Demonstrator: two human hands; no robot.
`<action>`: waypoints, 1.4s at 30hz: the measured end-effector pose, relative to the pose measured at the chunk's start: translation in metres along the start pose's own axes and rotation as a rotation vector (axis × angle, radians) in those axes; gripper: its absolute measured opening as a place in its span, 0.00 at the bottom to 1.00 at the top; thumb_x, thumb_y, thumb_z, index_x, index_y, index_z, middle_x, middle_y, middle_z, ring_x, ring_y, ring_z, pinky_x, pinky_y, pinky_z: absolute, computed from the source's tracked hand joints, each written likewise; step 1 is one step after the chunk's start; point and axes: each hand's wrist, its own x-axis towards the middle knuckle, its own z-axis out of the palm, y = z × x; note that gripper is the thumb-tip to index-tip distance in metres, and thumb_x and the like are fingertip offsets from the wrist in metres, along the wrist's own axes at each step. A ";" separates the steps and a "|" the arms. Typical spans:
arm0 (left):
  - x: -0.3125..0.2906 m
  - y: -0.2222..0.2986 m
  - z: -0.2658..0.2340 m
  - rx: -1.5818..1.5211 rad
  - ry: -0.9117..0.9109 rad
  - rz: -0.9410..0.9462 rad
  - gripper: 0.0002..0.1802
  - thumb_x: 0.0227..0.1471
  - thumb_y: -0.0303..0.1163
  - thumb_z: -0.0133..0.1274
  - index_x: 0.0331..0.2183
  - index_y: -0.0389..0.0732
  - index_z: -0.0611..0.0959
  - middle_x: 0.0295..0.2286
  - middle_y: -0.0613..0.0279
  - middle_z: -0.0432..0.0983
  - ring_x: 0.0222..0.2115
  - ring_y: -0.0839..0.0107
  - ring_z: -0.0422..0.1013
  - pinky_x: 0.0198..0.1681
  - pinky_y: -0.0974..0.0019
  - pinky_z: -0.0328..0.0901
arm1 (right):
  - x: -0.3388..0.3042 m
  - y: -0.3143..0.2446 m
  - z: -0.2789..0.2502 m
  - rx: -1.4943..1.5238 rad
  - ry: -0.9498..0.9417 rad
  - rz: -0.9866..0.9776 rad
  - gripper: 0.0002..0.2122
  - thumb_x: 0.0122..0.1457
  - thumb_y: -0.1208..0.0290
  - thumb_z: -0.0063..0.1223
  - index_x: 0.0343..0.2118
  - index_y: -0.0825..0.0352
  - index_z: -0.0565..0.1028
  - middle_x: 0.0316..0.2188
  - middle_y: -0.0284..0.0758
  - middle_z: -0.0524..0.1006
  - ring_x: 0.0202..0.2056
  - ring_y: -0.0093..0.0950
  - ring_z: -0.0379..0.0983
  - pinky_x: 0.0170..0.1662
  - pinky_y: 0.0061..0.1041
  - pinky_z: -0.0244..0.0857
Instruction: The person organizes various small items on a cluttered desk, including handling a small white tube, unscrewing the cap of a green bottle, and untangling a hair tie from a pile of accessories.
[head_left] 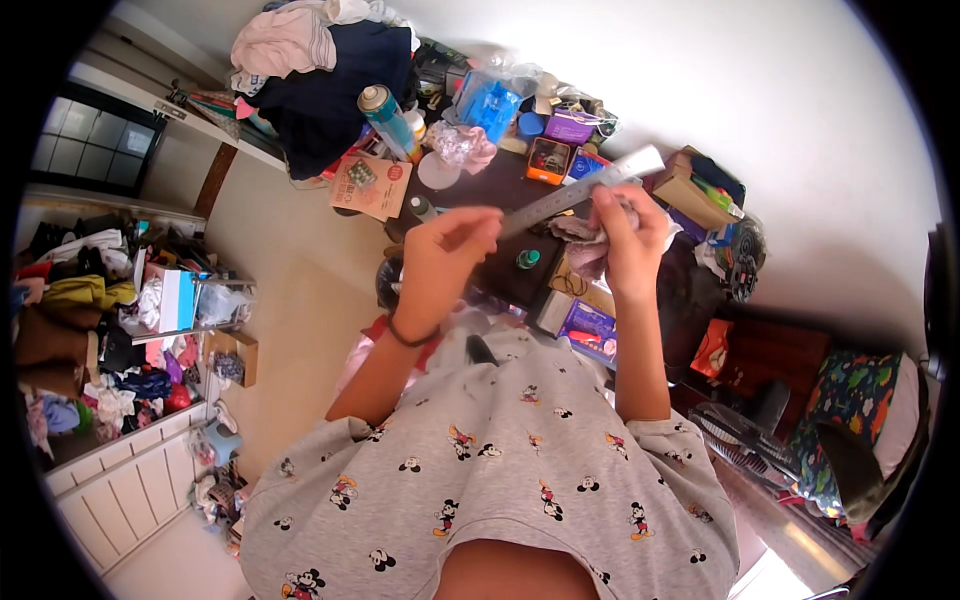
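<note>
A metal ruler (548, 207) slants up to the right in front of me, over the dark table. My left hand (440, 262) is closed, its fingertips pinching the ruler's lower left end. My right hand (634, 240) is closed round a crumpled greyish-pink cloth (586, 250), with its thumb beside the ruler. Part of the cloth hangs below the ruler; whether it is wrapped round the metal cannot be made out. A small bottle with a green cap (528, 259) stands on the table between my hands.
The dark table (480, 190) carries a spray can (385, 120), an orange-beige book (370, 187), a blue plastic package (490, 108) and a cardboard box (690, 190). Clothes are heaped at the back left (340, 80). Crowded shelves (100, 330) stand left, a fan (735, 435) right.
</note>
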 end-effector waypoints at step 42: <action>-0.002 0.013 0.014 -0.634 -0.198 -0.172 0.25 0.57 0.18 0.41 0.57 0.31 0.68 0.51 0.58 0.69 0.49 0.71 0.67 0.52 0.66 0.64 | -0.005 -0.012 0.036 -0.807 -0.152 -0.679 0.16 0.45 0.85 0.60 0.40 0.67 0.78 0.39 0.37 0.74 0.36 0.35 0.75 0.35 0.27 0.71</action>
